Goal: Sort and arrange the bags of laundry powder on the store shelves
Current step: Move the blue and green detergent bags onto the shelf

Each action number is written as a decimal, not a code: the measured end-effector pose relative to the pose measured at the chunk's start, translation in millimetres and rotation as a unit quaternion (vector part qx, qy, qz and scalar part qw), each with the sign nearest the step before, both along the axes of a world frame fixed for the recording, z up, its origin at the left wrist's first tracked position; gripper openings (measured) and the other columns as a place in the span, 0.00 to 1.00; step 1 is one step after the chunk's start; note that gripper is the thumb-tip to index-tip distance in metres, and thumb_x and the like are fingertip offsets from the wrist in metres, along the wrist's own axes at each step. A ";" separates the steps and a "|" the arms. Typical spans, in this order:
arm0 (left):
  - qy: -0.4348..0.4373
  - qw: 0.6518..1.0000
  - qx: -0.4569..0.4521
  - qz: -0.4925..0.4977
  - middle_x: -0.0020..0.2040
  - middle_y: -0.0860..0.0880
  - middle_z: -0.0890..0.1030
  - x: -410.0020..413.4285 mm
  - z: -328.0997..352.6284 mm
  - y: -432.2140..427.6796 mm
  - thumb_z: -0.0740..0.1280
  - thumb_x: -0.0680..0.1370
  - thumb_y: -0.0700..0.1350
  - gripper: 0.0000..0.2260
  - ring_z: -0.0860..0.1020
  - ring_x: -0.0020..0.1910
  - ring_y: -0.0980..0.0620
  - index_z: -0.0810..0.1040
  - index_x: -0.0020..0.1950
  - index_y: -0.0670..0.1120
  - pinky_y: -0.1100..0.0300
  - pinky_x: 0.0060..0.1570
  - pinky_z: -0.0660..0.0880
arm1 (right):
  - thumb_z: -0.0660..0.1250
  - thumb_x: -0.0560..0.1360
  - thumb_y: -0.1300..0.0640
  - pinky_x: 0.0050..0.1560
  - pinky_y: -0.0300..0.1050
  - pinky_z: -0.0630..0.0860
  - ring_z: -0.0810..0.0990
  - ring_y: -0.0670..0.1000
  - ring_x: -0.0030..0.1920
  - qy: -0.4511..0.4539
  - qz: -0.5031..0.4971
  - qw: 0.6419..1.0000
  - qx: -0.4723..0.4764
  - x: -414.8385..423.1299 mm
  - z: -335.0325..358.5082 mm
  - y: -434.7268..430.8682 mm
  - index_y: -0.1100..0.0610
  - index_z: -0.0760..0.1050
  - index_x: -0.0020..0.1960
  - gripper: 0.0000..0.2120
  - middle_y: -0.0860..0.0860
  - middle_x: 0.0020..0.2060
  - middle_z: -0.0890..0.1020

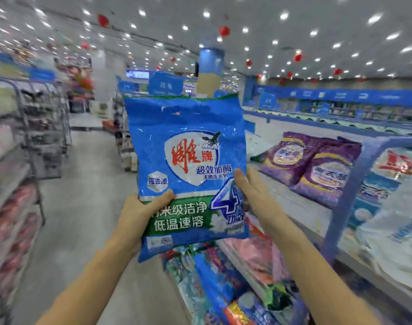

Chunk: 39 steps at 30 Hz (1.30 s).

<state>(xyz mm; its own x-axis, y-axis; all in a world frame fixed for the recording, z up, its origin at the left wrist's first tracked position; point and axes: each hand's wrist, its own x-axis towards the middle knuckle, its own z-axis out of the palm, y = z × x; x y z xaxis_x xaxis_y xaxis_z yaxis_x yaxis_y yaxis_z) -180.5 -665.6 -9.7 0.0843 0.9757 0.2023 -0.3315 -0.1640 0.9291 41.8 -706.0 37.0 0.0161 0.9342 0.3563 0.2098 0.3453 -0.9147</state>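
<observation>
Blue plastic with a green band: the bag of laundry powder (pixel 186 156) is held upright in mid-air over the aisle, left of the shelves (pixel 305 208). The left hand (pixel 139 214) grips its lower left edge, thumb curled across the front. The right hand (pixel 251 191) lies along the right edge — fingers straight, pressed together. Purple bags (pixel 310 165) lie on a shelf beyond.

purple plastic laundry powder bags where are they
In the head view the purple plastic bags lie on the right-hand shelf, just right of the blue plastic bag held up centre.
</observation>
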 end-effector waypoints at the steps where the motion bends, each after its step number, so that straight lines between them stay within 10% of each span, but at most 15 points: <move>1: 0.004 1.000 0.002 0.006 0.37 0.43 0.85 -17.7 1.0 17.3 0.82 0.52 0.45 0.18 0.84 0.32 0.46 0.83 0.39 0.45 0.56 0.30 0.79 | 0.62 0.66 0.29 0.52 0.45 0.79 0.82 0.45 0.53 0.018 0.011 0.999 -0.032 -19.4 -8.7 20.3 0.49 0.71 0.61 0.32 0.42 0.53 0.83; 4: 0.022 0.999 0.021 -0.013 0.42 0.41 0.85 -66.0 9.1 65.4 0.79 0.54 0.53 0.17 0.84 0.36 0.44 0.85 0.40 0.51 0.54 0.33 0.80 | 0.60 0.63 0.28 0.62 0.57 0.73 0.79 0.54 0.59 0.097 0.007 0.992 -0.085 -72.5 -21.4 78.1 0.51 0.73 0.65 0.38 0.53 0.59 0.80; 9: 0.035 0.999 0.001 -0.008 0.44 0.42 0.85 -129.8 12.3 143.9 0.81 0.58 0.54 0.30 0.84 0.36 0.44 0.77 0.55 0.45 0.56 0.31 0.79 | 0.60 0.70 0.37 0.32 0.44 0.80 0.85 0.53 0.36 0.116 -0.029 0.992 -0.032 -137.2 -31.1 157.3 0.53 0.82 0.42 0.22 0.54 0.37 0.86; 20: 0.052 0.997 -0.062 -0.007 0.45 0.43 0.86 -154.0 -22.4 328.7 0.75 0.63 0.56 0.24 0.85 0.42 0.44 0.79 0.54 0.47 0.52 0.37 0.81 | 0.53 0.81 0.47 0.25 0.36 0.73 0.79 0.46 0.25 0.278 -0.142 0.950 -0.017 -144.8 -41.8 350.7 0.58 0.77 0.37 0.23 0.50 0.28 0.82; 23: 0.094 0.995 -0.025 0.022 0.43 0.50 0.86 -134.2 -33.6 388.0 0.78 0.65 0.51 0.18 0.85 0.42 0.50 0.81 0.52 0.48 0.56 0.39 0.81 | 0.55 0.80 0.45 0.29 0.33 0.74 0.81 0.41 0.32 0.240 -0.129 0.962 0.006 -124.3 -33.3 410.1 0.52 0.83 0.37 0.23 0.45 0.33 0.84; 28: 0.029 0.998 -0.042 0.027 0.38 0.48 0.86 -91.1 -23.5 499.0 0.73 0.69 0.47 0.12 0.84 0.32 0.50 0.79 0.51 0.48 0.62 0.25 0.76 | 0.53 0.70 0.34 0.39 0.57 0.75 0.83 0.55 0.44 0.200 -0.092 0.975 -0.016 -92.6 -38.4 492.2 0.44 0.80 0.47 0.22 0.49 0.45 0.85; 29: 0.018 0.999 -0.042 0.022 0.37 0.48 0.86 -82.4 -16.6 521.3 0.72 0.70 0.47 0.11 0.84 0.31 0.50 0.79 0.50 0.48 0.61 0.24 0.76 | 0.55 0.70 0.35 0.55 0.60 0.70 0.83 0.56 0.45 0.187 -0.084 0.979 -0.023 -86.4 -39.7 504.9 0.44 0.80 0.49 0.20 0.49 0.45 0.85; 30: 0.008 0.999 -0.037 0.013 0.37 0.47 0.86 -73.9 -8.4 542.3 0.73 0.68 0.49 0.12 0.84 0.31 0.49 0.79 0.50 0.49 0.60 0.24 0.76 | 0.59 0.70 0.37 0.39 0.39 0.68 0.84 0.53 0.44 0.171 -0.069 0.983 -0.025 -81.5 -39.8 516.4 0.45 0.78 0.52 0.18 0.49 0.45 0.85; 39: 0.003 0.992 0.031 -0.126 0.38 0.47 0.86 27.5 57.8 700.4 0.72 0.65 0.54 0.17 0.84 0.32 0.50 0.79 0.50 0.49 0.58 0.27 0.78 | 0.68 0.66 0.41 0.38 0.42 0.80 0.85 0.50 0.41 0.111 -0.189 0.975 0.041 -22.9 -2.9 617.2 0.51 0.77 0.49 0.17 0.49 0.41 0.86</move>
